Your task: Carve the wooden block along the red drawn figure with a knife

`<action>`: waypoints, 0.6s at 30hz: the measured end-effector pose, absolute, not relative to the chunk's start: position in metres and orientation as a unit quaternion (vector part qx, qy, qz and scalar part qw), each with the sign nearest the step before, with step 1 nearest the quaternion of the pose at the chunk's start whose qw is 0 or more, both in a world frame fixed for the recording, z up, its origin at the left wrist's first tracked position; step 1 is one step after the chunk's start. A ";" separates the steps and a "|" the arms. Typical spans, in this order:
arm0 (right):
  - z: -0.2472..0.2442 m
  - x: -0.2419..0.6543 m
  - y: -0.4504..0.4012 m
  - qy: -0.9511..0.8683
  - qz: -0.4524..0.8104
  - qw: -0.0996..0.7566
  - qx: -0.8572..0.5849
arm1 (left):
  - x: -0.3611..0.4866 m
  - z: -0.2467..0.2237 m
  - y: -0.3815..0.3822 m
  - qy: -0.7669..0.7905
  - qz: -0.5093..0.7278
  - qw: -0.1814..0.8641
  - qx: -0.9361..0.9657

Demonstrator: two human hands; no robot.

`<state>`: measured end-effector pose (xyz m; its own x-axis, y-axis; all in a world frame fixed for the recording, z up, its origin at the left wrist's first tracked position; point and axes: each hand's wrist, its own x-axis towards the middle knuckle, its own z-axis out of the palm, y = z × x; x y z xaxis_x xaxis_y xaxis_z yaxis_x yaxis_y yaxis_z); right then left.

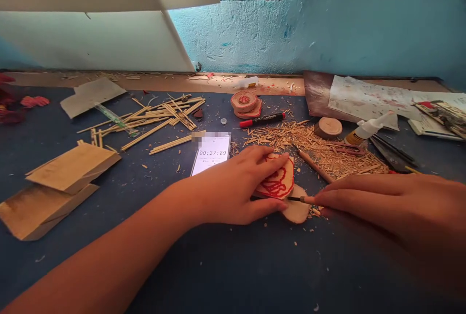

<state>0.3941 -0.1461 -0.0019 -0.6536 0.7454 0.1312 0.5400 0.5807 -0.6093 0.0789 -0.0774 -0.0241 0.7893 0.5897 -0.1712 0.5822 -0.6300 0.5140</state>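
Note:
Under my left hand (243, 185) lies a small wooden block (277, 184) with a red-drawn outline on its top face. My fingers press over its upper edge, and the thumb reaches along its near side. The block rests partly on a pale rounded wooden piece (297, 211). My right hand (382, 202) grips a carving chisel (307, 199) by its wooden handle. The dark metal tip meets the block's near edge beside my left thumb. Another wooden-handled tool (315, 166) lies just beyond, among the shavings.
Wood shavings (327, 151) spread behind the block, near a glue bottle (367, 129) and a round wood slice (328, 127). A red-capped marker (262, 120) lies behind. A phone (213, 151) shows a timer. Thin sticks (163, 115) and wooden blocks (73, 168) are at left.

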 end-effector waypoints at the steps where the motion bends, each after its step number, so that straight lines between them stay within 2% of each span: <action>1: -0.002 0.395 -0.147 -0.900 0.204 0.156 -0.351 | 0.078 -0.025 -0.075 0.322 0.016 0.288 0.902; 3: -0.001 0.394 -0.152 -0.929 0.109 0.122 -0.331 | 0.076 -0.027 -0.073 0.320 0.027 0.297 0.899; 5: 0.003 0.389 -0.158 -0.926 0.068 0.120 -0.353 | 0.076 -0.029 -0.072 0.317 0.037 0.305 0.897; 11: 0.009 0.383 -0.166 -0.906 0.103 0.134 -0.389 | 0.074 -0.034 -0.068 0.302 0.067 0.320 0.896; 14: 0.011 0.382 -0.164 -0.921 0.101 0.107 -0.360 | 0.075 -0.035 -0.066 0.285 0.083 0.306 0.905; 18: 0.023 0.364 -0.169 -0.922 0.028 0.056 -0.382 | 0.078 -0.033 -0.066 0.252 0.096 0.248 0.931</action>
<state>0.3638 -0.1685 0.0230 -0.7015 0.7079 0.0826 0.7017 0.7063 -0.0939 0.0781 -0.0663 -0.0331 0.8545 0.5167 0.0533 0.4219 -0.7502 0.5091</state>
